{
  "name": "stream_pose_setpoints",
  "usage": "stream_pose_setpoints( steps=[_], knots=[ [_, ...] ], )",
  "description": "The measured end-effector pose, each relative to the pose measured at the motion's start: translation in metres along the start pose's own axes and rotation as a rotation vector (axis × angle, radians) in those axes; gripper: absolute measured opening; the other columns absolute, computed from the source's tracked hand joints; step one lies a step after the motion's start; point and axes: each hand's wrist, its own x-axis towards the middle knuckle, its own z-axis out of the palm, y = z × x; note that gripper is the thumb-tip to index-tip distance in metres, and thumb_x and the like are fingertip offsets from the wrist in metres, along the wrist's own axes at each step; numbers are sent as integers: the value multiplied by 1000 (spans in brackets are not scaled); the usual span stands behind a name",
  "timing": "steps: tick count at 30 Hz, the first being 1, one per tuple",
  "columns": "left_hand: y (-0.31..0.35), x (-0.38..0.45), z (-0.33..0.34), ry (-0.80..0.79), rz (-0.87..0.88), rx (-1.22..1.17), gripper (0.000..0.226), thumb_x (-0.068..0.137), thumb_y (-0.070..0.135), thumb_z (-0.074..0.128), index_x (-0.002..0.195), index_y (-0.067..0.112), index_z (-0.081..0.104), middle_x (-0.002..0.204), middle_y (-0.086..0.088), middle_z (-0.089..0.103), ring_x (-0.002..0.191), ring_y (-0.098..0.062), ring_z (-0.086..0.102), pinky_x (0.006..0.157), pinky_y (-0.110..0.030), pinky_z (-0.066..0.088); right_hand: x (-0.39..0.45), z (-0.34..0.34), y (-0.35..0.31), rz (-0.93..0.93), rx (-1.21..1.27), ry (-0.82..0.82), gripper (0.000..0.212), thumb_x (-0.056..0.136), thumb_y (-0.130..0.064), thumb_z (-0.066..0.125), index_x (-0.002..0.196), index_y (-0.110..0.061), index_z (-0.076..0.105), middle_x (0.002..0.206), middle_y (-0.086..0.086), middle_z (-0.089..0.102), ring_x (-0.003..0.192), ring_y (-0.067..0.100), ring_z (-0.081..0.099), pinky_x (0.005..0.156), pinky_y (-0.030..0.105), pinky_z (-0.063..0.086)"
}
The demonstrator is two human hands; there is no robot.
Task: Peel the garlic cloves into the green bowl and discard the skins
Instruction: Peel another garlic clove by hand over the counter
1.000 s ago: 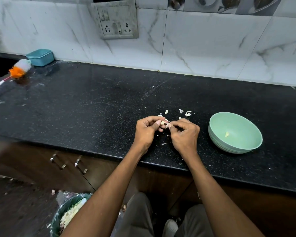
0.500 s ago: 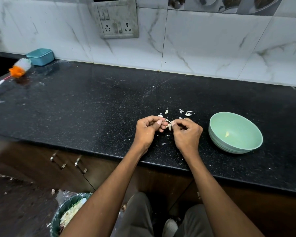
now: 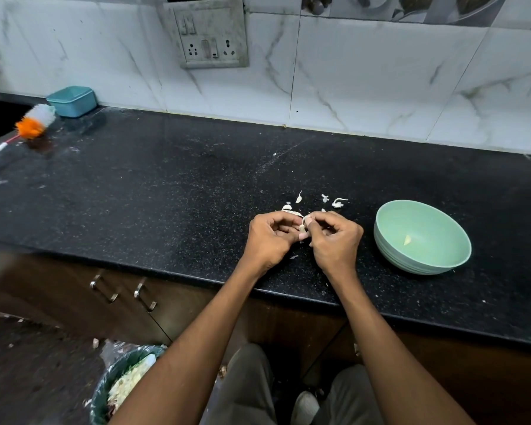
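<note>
Black speckled bench under white marble-look tile, socket plate on the wall. Far left: duster with orange and white head lying on the bench, teal lidded box just behind it against the wall. Below bench edge, two cabinet handles; lined bin on the floor, pale scraps inside. Centre: left hand and right hand meet above the bench near its front edge, fingers of both curled and pinching one garlic clove between them. Strip of skin arcs off the clove's top. Loose skins scattered on the bench just behind the hands, one flake just in front. Right: green bowl upright on the bench, near the right hand but apart, one small pale piece inside.
</note>
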Motion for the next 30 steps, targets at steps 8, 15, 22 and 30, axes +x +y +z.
stream_pose_setpoints(
  steps=[8,15,22,30],
  knots=[
    [-4,2,0,36,-19,31,21,81,-8,77,81,13,77,79,-7,76,73,-17,69,79,-41,59,0,1,0,119,87,13,17,88,1,71,85,-13,79,71,0,75,58,17,70,51,34,56],
    [-3,2,0,25,-16,25,12,86,-6,73,91,5,76,82,-14,75,69,-12,66,62,-22,53,6,-2,1,255,24,98,24,91,-10,64,75,-26,69,61,-1,70,51,15,63,59,36,54],
    [-2,0,-2,-7,18,25,19,91,-5,68,99,8,79,87,-16,77,72,-13,67,64,-21,54,7,-1,-4,310,-182,177,34,96,-24,43,71,-9,58,60,2,67,62,20,64,73,37,49],
    [-1,1,-3,-5,3,38,24,95,-5,61,103,7,79,90,-12,76,72,-7,64,64,-20,51,8,-3,-3,321,-302,166,22,87,0,61,101,-6,77,77,7,74,70,15,58,76,-1,27]
  ],
)
